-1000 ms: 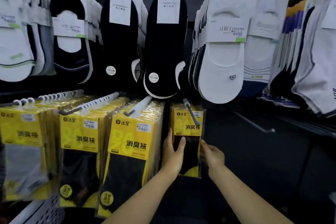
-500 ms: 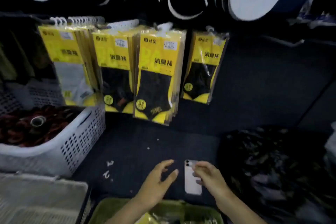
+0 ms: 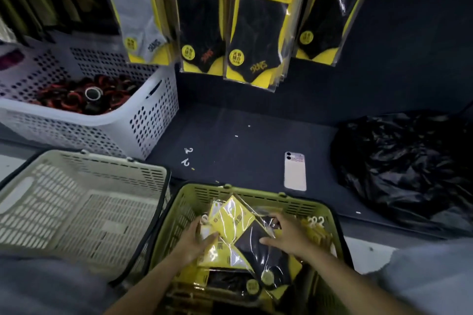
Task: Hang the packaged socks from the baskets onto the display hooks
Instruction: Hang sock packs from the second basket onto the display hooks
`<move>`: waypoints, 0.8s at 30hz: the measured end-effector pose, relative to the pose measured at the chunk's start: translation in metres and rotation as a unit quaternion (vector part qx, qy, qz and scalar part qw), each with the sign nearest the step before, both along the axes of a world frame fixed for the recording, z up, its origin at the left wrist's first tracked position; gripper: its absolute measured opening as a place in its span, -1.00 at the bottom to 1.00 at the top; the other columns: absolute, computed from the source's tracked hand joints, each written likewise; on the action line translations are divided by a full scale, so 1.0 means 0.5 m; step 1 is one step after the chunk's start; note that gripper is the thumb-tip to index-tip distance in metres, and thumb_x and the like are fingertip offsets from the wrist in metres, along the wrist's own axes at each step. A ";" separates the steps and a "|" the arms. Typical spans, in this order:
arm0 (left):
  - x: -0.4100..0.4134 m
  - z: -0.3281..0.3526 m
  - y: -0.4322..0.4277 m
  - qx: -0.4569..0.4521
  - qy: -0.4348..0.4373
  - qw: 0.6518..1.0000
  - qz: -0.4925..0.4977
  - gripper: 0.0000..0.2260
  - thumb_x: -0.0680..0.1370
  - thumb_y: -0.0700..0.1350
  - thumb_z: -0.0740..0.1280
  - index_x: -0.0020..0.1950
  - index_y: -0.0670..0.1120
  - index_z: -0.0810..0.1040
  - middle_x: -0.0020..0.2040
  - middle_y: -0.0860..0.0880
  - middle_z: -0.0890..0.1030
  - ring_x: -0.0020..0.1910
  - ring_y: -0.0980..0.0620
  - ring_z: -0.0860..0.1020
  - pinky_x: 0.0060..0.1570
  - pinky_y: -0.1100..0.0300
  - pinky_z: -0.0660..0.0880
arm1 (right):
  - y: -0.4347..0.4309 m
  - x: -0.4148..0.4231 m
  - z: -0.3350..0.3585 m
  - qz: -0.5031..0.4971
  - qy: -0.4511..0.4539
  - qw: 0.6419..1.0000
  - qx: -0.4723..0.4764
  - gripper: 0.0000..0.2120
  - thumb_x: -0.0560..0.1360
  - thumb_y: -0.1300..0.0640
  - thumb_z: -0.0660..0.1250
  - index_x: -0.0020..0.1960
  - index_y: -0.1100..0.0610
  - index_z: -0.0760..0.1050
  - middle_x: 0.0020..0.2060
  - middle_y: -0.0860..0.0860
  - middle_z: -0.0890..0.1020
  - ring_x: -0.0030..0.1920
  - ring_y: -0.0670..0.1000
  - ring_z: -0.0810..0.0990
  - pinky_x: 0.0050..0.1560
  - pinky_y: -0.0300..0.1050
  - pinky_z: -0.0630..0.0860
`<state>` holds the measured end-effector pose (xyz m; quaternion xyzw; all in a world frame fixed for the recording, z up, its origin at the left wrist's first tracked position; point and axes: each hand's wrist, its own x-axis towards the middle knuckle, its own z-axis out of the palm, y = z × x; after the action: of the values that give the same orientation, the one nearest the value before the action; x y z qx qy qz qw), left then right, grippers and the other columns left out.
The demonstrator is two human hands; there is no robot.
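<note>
A green basket (image 3: 256, 190) in front of me holds several yellow-and-black sock packs. Both my hands are inside it. My left hand (image 3: 194, 240) grips the left edge of the top sock pack (image 3: 245, 227), thumb over its yellow card. My right hand (image 3: 289, 236) rests on the same pack's right side, fingers spread over the black sock part. Above, rows of yellow sock packs (image 3: 258, 20) hang on the display; the hooks themselves are out of view.
A beige basket (image 3: 84, 202) with nothing in it stands to the left. Behind it a white perforated basket (image 3: 143, 120) holds dark red-black items. A phone (image 3: 295, 171) lies on the dark shelf, and a black plastic bag (image 3: 404, 161) sits at right. Small white hooks (image 3: 186, 157) lie loose.
My view has dropped from the hanging display down to the baskets. Both hands left the hung pack, came down past the phone and now hold a sock pack in the green basket.
</note>
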<state>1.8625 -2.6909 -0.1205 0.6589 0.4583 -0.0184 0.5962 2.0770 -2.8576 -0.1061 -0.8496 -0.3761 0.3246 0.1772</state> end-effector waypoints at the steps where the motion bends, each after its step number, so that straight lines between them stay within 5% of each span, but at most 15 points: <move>1: -0.001 -0.003 -0.001 -0.022 0.013 1.000 0.013 -0.26 0.47 0.01 0.43 0.51 -0.14 0.12 0.45 -0.18 0.33 0.37 -0.13 0.38 0.34 0.00 0.36 | -0.001 -0.003 -0.006 0.025 -0.027 0.999 -0.019 -0.21 0.29 -0.23 0.49 0.42 -0.05 0.28 0.30 -0.05 0.44 0.30 -0.02 0.41 0.33 -0.12 0.30; 4: -0.001 -0.002 -0.006 -0.024 0.063 0.997 -0.025 -0.13 0.42 0.22 0.39 0.55 -0.09 0.03 0.51 -0.13 0.23 0.43 -0.11 0.30 0.27 0.10 0.36 | 0.001 -0.018 -0.019 0.091 -0.098 0.989 -0.061 -0.06 0.28 -0.32 0.43 0.51 -0.07 0.10 0.43 -0.03 0.19 0.44 0.05 0.17 0.43 0.01 0.09; 7: 0.001 0.003 -0.014 -0.001 0.053 0.997 -0.057 -0.19 0.43 0.18 0.41 0.54 -0.04 0.11 0.51 -0.09 0.24 0.43 -0.09 0.30 0.24 0.15 0.41 | 0.004 -0.024 -0.024 0.094 -0.103 0.989 -0.056 0.02 0.27 -0.28 0.46 0.53 -0.07 -0.04 0.49 -0.05 0.06 0.50 0.05 0.04 0.48 0.05 -0.04; 11: 0.000 -0.001 -0.018 0.009 0.018 0.998 -0.052 -0.28 0.46 0.00 0.45 0.51 -0.09 0.18 0.40 -0.07 0.38 0.36 -0.05 0.38 0.19 0.26 0.41 | 0.004 -0.018 -0.015 0.097 -0.129 0.983 -0.090 -0.04 0.26 -0.28 0.47 0.50 -0.04 0.09 0.45 0.00 0.23 0.45 0.06 0.18 0.44 0.02 0.14; 15: 0.004 -0.003 -0.024 0.008 -0.035 0.999 0.006 -0.45 0.40 -0.23 0.51 0.32 -0.17 0.37 0.06 0.06 0.52 0.01 0.14 0.52 -0.21 0.46 0.48 | 0.005 -0.013 -0.005 0.077 0.045 0.993 -0.081 -0.38 0.29 -0.14 0.53 0.25 0.02 0.39 0.22 -0.04 0.54 0.25 0.02 0.51 0.15 -0.14 0.44; 19: 0.027 0.028 0.000 0.079 -0.088 0.989 0.094 -0.53 0.37 -0.12 0.54 0.18 -0.09 0.39 0.11 0.02 0.48 0.08 0.03 0.50 -0.13 0.39 0.47 | 0.012 -0.014 0.041 0.013 0.216 0.976 0.019 -0.56 0.35 0.21 0.54 0.18 0.06 0.49 0.15 0.01 0.63 0.10 -0.11 0.62 0.11 -0.21 0.54; 21: 0.044 0.070 0.027 0.071 -0.150 0.972 0.168 -0.50 0.35 -0.05 0.54 0.20 -0.04 0.40 0.14 0.04 0.51 0.10 0.08 0.52 -0.06 0.33 0.47 | 0.023 -0.008 0.084 -0.018 0.245 0.966 0.085 -0.64 0.35 0.27 0.52 0.09 0.06 0.52 0.06 0.01 0.67 -0.09 -0.28 0.64 -0.12 -0.44 0.50; 24: 0.065 0.140 0.055 0.026 -0.240 0.945 0.220 -0.40 0.31 -0.01 0.52 0.29 -0.03 0.37 0.16 0.03 0.56 0.08 0.13 0.57 -0.04 0.30 0.49 | 0.041 0.002 0.156 -0.073 0.261 0.949 0.164 -0.66 0.36 0.25 0.52 0.04 -0.01 0.54 -0.09 -0.17 0.69 -0.11 -0.31 0.64 -0.18 -0.52 0.46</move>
<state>1.8948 -2.6635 -0.0505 0.5415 0.4357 0.2837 0.6607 2.0781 -2.8373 -0.0281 -0.7195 -0.3020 0.4548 0.4293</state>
